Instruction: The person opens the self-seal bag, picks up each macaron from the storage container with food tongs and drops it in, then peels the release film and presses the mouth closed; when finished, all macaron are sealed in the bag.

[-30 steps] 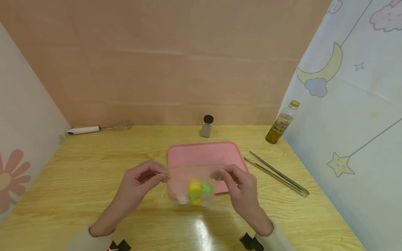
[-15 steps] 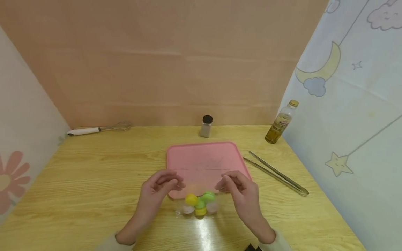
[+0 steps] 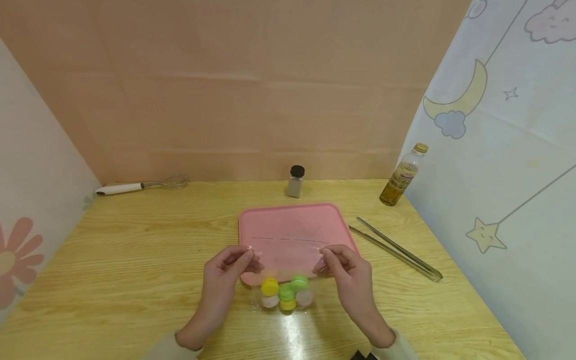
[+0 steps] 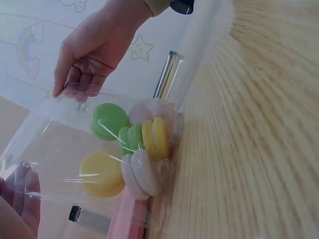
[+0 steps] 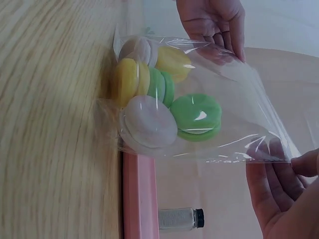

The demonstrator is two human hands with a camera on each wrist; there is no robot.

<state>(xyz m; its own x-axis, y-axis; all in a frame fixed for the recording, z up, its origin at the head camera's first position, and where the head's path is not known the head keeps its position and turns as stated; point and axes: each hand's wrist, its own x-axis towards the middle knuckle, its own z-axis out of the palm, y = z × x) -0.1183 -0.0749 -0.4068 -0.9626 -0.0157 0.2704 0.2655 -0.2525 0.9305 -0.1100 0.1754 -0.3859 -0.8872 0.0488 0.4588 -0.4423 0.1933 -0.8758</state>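
Pinching 1 upper corner each, L hand [image 3: 223, 278] and R hand [image 3: 349, 278] hold up 1 clear bag [image 3: 284, 279] in head view, btwn them by the near edge of 1 pink tray [image 3: 292, 220]. Inside: 2 yellow macarons [image 3: 270, 287], 2 green macarons [image 3: 299, 283], 2 pale macarons [image 3: 304, 298], 6 total. Also on table [image 3: 135, 250]: 1 whisk [image 3: 121, 188], 1 jar [image 3: 295, 185], 1 bottle [image 3: 400, 177], 1 pr. tongs [image 3: 398, 252]. L wrist view: film looks thin, floppy & slick, so prob. slippery; pieces bunch low, so wt. sits at the bottom, though whole load is prob. light. Best hold = both top corners, firm pinch. R wrist view: R thumb clamps the corner, fingers lie along the film; all 6 heap at the bag's base. Shells may be fragile (can't tell real vs. toy), so don't squeeze there. Can't tell if base touches table.
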